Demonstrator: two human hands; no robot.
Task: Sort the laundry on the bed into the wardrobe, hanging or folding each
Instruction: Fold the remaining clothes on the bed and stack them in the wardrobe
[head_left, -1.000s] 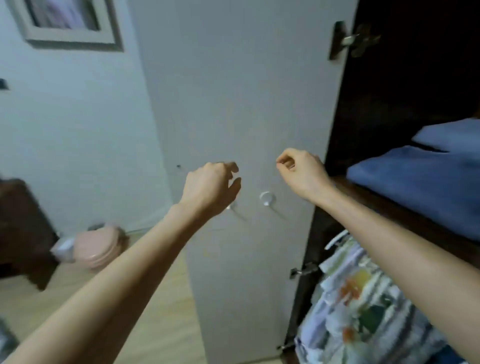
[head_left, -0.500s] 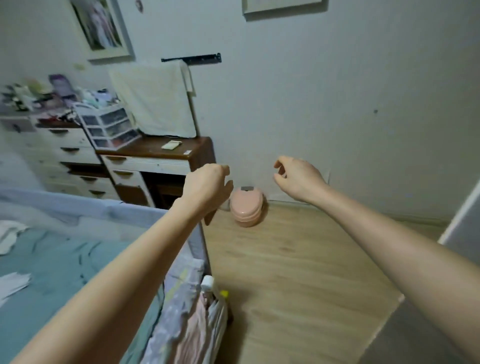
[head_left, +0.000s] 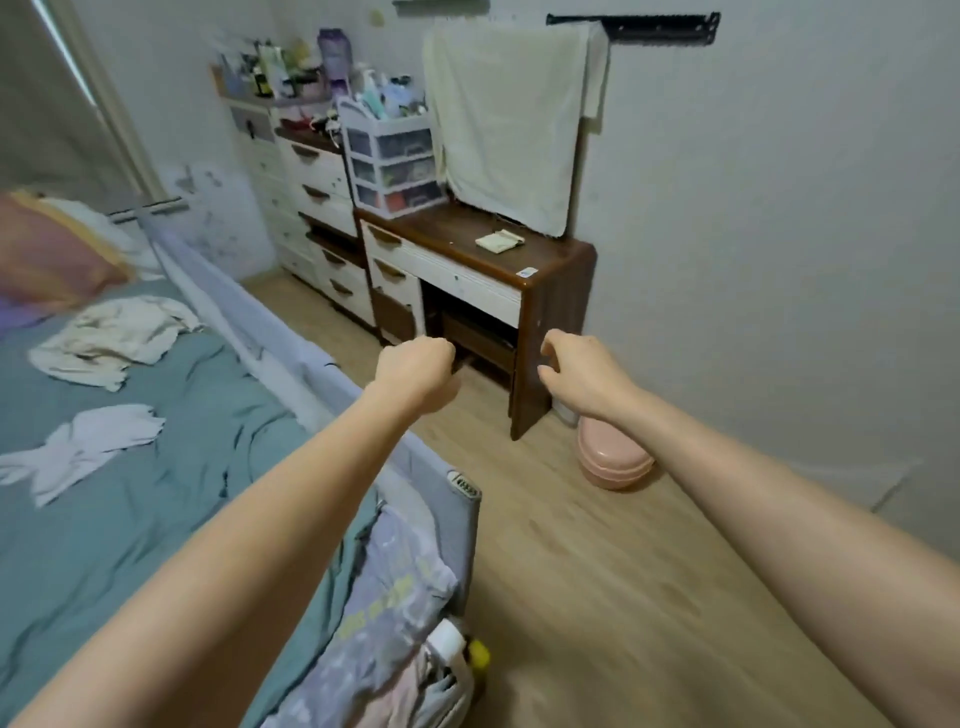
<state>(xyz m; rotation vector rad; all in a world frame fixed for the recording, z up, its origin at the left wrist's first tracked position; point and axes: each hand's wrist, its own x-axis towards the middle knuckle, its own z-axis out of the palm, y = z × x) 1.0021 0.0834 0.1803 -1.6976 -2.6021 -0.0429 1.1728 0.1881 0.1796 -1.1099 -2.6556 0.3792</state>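
Both arms reach forward over the bed's (head_left: 130, 519) right edge, holding nothing.
The left hand (head_left: 415, 371) is curled into a fist; the right hand's (head_left: 584, 376) fingers hang loosely bent. A cream garment (head_left: 111, 338) and a white garment (head_left: 88, 449) lie on the bed, far left.

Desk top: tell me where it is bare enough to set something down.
The desk is bare in front, between the drawer box and the folded cloth, and along its right edge. The dresser top behind is crowded with bottles.
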